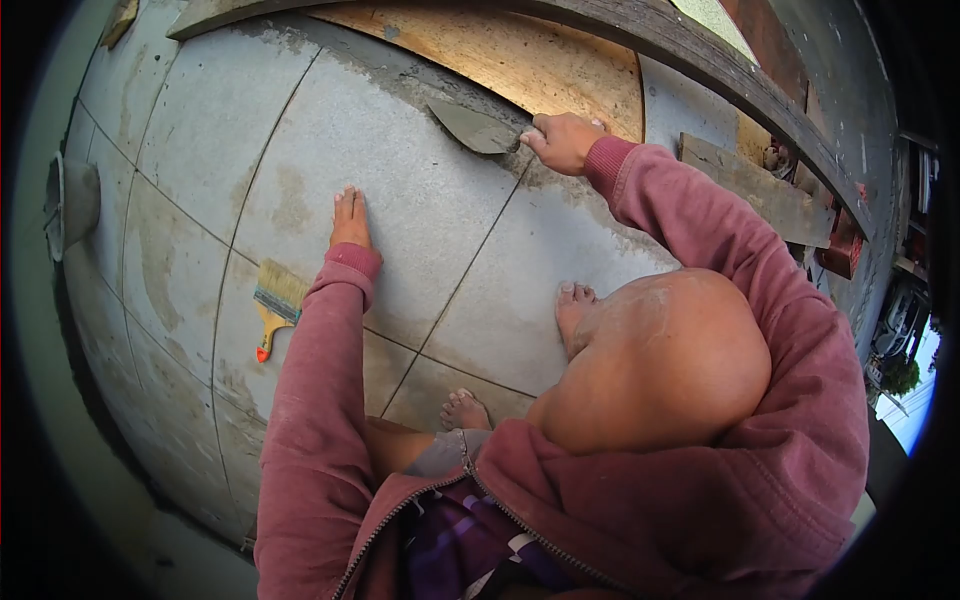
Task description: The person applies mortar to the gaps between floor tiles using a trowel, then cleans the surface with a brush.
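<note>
A pointed trowel [474, 129] has its blade low over the wet cement strip [420, 82] along the tiles' edge. My right hand [564, 142] is closed around its handle, which the fingers mostly hide. My left hand [350, 219] rests on a grey floor tile [400, 170], fingers stretched out and holding nothing. Below and left of that hand, a wide brush [275, 304] with pale bristles and a red-tipped handle lies on the tiles.
A plywood sheet [500, 50] lies beyond the cement strip. The long wooden beam [690, 50] crosses above it. Another board [755, 190] is at right. A bucket [78, 203] stands at the far left, near the wall. My bare feet are on the tiles.
</note>
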The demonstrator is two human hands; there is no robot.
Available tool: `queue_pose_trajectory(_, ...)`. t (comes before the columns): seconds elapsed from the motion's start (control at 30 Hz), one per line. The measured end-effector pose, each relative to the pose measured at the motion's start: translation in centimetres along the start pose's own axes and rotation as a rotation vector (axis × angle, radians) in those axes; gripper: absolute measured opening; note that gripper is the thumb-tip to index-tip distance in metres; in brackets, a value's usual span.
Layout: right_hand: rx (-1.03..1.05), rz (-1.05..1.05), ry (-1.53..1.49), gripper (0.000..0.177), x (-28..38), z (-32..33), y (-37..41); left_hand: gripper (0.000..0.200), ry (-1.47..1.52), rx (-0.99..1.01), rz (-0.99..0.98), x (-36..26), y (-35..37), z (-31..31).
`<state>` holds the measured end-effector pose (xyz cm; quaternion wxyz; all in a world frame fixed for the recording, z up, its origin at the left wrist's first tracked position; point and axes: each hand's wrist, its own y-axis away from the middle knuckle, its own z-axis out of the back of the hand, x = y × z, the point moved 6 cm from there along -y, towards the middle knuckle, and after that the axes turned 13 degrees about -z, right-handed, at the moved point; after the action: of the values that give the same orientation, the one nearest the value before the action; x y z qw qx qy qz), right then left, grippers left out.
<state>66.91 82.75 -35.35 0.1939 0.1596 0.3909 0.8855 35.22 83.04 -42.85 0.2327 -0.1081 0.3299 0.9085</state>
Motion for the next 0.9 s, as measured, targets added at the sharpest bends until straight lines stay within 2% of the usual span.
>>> queue_pose_trajectory(0.1, 0.029, 0.074, 0.054, 0.045, 0.0, -2.2, 0.4, 0.093, -0.004, 0.017, 0.022, 0.2, -0.1, -0.2)
queue_pose_trajectory(0.23, 0.044, 0.049, -0.027, 0.045, -0.6, -0.2, -2.5, 0.096, -0.036, -0.001, -0.005, 0.0, 0.0, 0.0)
queue_pose_trajectory(0.3, -0.036, 0.033, -0.055, 0.045, -1.1, -1.6, -1.9, 0.101, -0.024, 0.001, -0.005, 0.2, 0.0, 0.0)
queue_pose_trajectory(0.43, 0.281, 0.212, -0.005, 0.043, -1.2, -6.8, 3.9, 0.107, -0.014, 0.002, 0.006, -0.3, 0.2, 0.7)
queue_pose_trajectory(0.5, 0.352, 0.189, -0.111, 0.042, -3.0, -9.0, 6.7, 0.111, -0.002, -0.007, 0.001, 0.0, 0.2, 0.3)
queue_pose_trajectory(0.63, 0.360, 0.215, -0.246, 0.040, -6.7, -11.9, 8.4, 0.110, -0.029, 0.018, 0.008, -0.2, 0.2, 0.6)
queue_pose_trajectory(0.73, 0.314, 0.256, -0.386, 0.031, -7.5, -12.6, 7.7, 0.113, -0.089, 0.090, 0.026, -0.3, 0.2, 1.1)
queue_pose_trajectory(0.8, 0.425, 0.196, -0.353, 0.036, -7.5, -12.7, 7.2, 0.089, -0.076, 0.069, -0.014, -0.8, 0.2, 2.4)
queue_pose_trajectory(0.83, 0.419, 0.213, -0.373, 0.036, -7.9, -12.8, 7.2, 0.089, -0.102, 0.067, -0.009, -0.4, -0.1, 2.4)
queue_pose_trajectory(0.87, 0.458, 0.256, -0.642, 0.034, -8.6, -13.1, 7.2, 0.069, -0.053, 0.051, 0.017, 0.2, -0.8, 2.3)
queue_pose_trajectory(0.9, 0.470, 0.283, -0.784, 0.033, -9.2, -13.7, 6.9, 0.050, -0.002, 0.035, 0.041, 1.0, -1.3, 2.3)
